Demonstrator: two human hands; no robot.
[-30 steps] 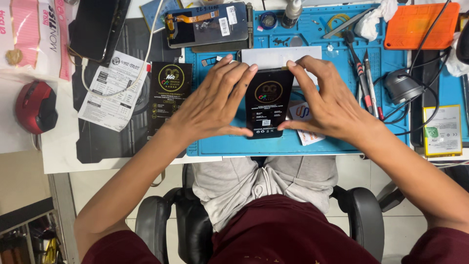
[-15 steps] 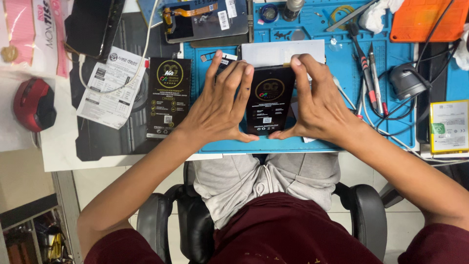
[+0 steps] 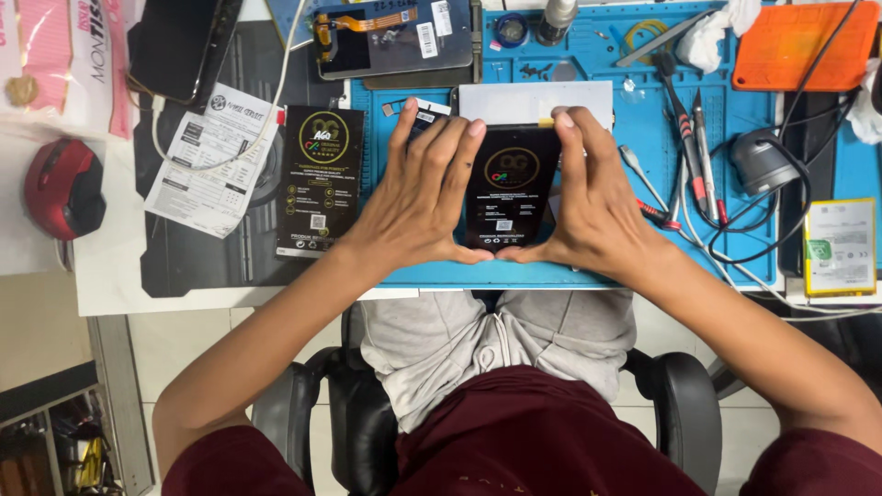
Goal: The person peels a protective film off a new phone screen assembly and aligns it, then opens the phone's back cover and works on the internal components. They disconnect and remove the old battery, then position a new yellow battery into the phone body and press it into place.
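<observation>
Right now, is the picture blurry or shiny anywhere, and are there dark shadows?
In the head view, the left hand and right hand on the black panel look sharp; light is even, with only soft shadows under the hands on the blue mat; the phone shows faint glare; straight edges bend slightly near the frame's borders.

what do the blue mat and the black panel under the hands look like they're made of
Blue mat: looks like soft silicone or rubber, matte, with moulded compartments along its top edge. Black panel, pressed between the left hand and the right hand: likely glass or glossy plastic under a printed film; its face is smooth and dark with a slight sheen. The view cannot settle which.
</observation>
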